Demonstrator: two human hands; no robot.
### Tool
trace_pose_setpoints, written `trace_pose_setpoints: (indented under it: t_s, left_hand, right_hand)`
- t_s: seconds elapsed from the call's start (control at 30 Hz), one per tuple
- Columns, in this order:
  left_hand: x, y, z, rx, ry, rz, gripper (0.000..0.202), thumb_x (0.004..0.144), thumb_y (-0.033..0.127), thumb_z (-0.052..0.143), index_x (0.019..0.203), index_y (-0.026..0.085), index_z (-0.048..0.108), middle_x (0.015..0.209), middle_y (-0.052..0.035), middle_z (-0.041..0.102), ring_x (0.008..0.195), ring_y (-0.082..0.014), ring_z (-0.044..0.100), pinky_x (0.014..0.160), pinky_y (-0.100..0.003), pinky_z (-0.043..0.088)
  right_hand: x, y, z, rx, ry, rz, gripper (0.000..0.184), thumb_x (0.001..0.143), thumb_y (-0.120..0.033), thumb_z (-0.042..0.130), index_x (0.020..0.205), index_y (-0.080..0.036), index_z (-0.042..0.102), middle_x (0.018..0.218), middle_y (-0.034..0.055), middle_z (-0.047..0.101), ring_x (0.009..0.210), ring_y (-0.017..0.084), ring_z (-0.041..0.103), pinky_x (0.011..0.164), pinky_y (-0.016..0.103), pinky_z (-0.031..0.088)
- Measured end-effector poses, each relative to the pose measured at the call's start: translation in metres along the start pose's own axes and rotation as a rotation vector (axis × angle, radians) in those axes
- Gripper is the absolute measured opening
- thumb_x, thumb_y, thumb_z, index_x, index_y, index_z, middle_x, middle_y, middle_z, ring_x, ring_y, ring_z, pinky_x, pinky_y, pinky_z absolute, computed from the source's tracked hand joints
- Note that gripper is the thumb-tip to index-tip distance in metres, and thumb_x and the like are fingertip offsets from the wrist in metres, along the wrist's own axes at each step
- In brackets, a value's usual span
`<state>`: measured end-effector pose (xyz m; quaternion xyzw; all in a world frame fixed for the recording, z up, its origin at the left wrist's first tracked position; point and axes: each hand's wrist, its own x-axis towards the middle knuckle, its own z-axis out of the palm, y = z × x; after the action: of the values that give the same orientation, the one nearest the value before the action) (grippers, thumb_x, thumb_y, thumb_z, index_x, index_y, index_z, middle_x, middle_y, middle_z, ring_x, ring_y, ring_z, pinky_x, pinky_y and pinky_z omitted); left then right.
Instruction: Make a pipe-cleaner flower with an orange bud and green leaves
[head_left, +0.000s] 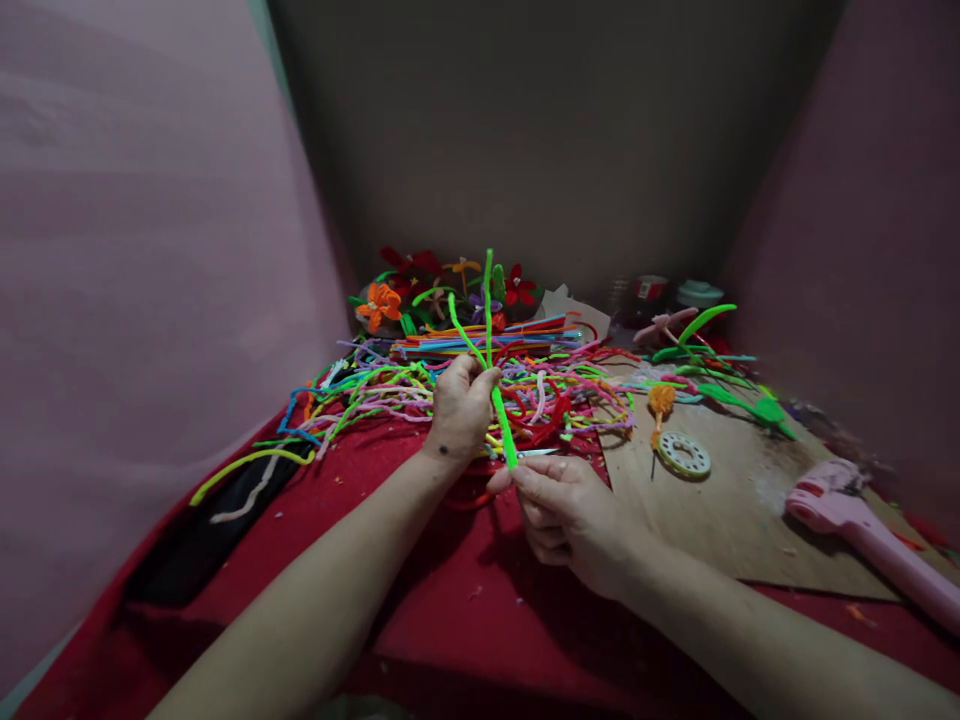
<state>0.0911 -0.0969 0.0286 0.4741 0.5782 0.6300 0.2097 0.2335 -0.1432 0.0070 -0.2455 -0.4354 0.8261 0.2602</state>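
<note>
My left hand (459, 408) is closed round the middle of a bright green pipe cleaner (489, 330), whose two ends stick up above the fist. My right hand (559, 505) pinches the lower end of the same green pipe cleaner between thumb and fingers, just below and right of the left hand. Both hands hover over a red cloth (450, 600). Behind them lies a tangled heap of pipe cleaners in many colours (465, 385).
Finished pipe-cleaner flowers (420, 285) stand at the back. A brown board (750, 500) on the right carries a round white disc (683, 454), an orange piece (661, 400), green leaf shapes (720, 370) and a pink glue gun (862, 530). Pinkish walls close in left and right.
</note>
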Motion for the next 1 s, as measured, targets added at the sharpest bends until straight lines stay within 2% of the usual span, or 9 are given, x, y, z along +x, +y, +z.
trace_pose_setpoints:
  t_s: [0.2,0.43,0.53,0.63,0.7,0.73,0.83,0.93,1.0]
  left_hand:
    - [0.001,0.000,-0.001,0.048,0.012,0.036,0.021,0.072,0.024,0.058,0.058,0.019,0.042,0.042,0.0091,0.039,0.035,-0.0050,0.035,0.038,-0.018,0.027]
    - [0.005,0.002,-0.004,-0.182,-0.035,-0.098,0.022,0.073,0.022,0.056,0.058,0.019,0.041,0.035,0.0108,0.035,0.027,-0.0040,0.030,0.031,-0.017,0.023]
    - [0.006,0.002,-0.004,-0.157,-0.024,-0.082,0.021,0.071,0.021,0.059,0.057,0.018,0.042,0.033,0.0103,0.037,0.026,-0.0042,0.032,0.030,-0.016,0.023]
    - [0.008,0.000,-0.006,-0.196,-0.030,-0.092,0.021,0.070,0.022,0.061,0.058,0.018,0.044,0.033,0.0099,0.039,0.025,-0.0046,0.034,0.030,-0.016,0.023]
    - [0.011,0.000,-0.008,-0.300,-0.081,-0.151,0.021,0.069,0.025,0.063,0.061,0.017,0.045,0.035,0.0090,0.042,0.026,-0.0049,0.035,0.030,-0.016,0.024]
    - [0.012,-0.001,-0.009,-0.356,-0.120,-0.192,0.022,0.068,0.027,0.064,0.062,0.017,0.046,0.038,0.0081,0.045,0.027,-0.0052,0.037,0.031,-0.016,0.026]
    - [0.013,-0.001,-0.010,-0.459,-0.230,-0.290,0.024,0.062,0.027,0.069,0.064,0.014,0.049,0.047,0.0044,0.052,0.036,-0.0070,0.047,0.036,-0.018,0.035]
    - [0.005,0.000,-0.004,-0.493,-0.310,-0.342,0.024,0.060,0.023,0.072,0.067,0.012,0.052,0.055,0.0021,0.055,0.043,-0.0074,0.052,0.042,-0.018,0.041]
    - [-0.005,0.002,0.002,-0.531,-0.380,-0.375,0.023,0.061,0.021,0.072,0.069,0.013,0.052,0.055,0.0026,0.054,0.041,-0.0064,0.050,0.040,-0.018,0.040]
  right_hand:
    - [-0.004,0.001,0.004,0.011,-0.050,0.060,0.019,0.078,-0.033,0.055,0.074,-0.014,0.059,0.039,-0.0115,0.026,0.031,0.002,0.012,0.031,0.017,0.008]
    - [-0.003,0.002,0.008,-0.111,0.055,-0.019,0.022,0.078,-0.035,0.051,0.069,-0.016,0.056,0.036,-0.0114,0.027,0.029,0.003,0.014,0.029,0.017,0.010]
    - [-0.004,0.003,0.009,-0.259,0.036,-0.049,0.024,0.077,-0.036,0.052,0.066,-0.015,0.056,0.034,-0.0104,0.030,0.029,0.003,0.019,0.029,0.016,0.014]
    - [-0.004,0.001,0.006,-0.228,-0.018,-0.029,0.025,0.077,-0.038,0.052,0.069,-0.015,0.057,0.034,-0.0114,0.029,0.028,0.003,0.017,0.029,0.017,0.015]
    - [-0.002,-0.005,0.001,-0.207,-0.062,-0.050,0.030,0.079,-0.042,0.051,0.071,-0.015,0.058,0.034,-0.0085,0.038,0.028,0.004,0.025,0.032,0.018,0.022]
    - [-0.001,-0.010,-0.003,-0.223,-0.072,-0.078,0.034,0.080,-0.044,0.050,0.071,-0.013,0.059,0.038,-0.0041,0.047,0.031,0.006,0.034,0.035,0.019,0.028]
    - [0.006,-0.023,-0.014,-0.168,-0.050,-0.136,0.041,0.082,-0.048,0.048,0.067,-0.012,0.060,0.057,0.0068,0.063,0.048,0.010,0.053,0.053,0.024,0.042]
    - [0.015,-0.031,-0.021,-0.033,-0.027,-0.160,0.030,0.081,-0.042,0.053,0.080,-0.013,0.061,0.067,0.0069,0.067,0.056,0.013,0.059,0.061,0.028,0.046]
    - [0.019,-0.032,-0.023,-0.006,-0.029,-0.170,0.024,0.078,-0.036,0.057,0.082,-0.013,0.062,0.068,0.0066,0.067,0.057,0.013,0.060,0.062,0.028,0.047]
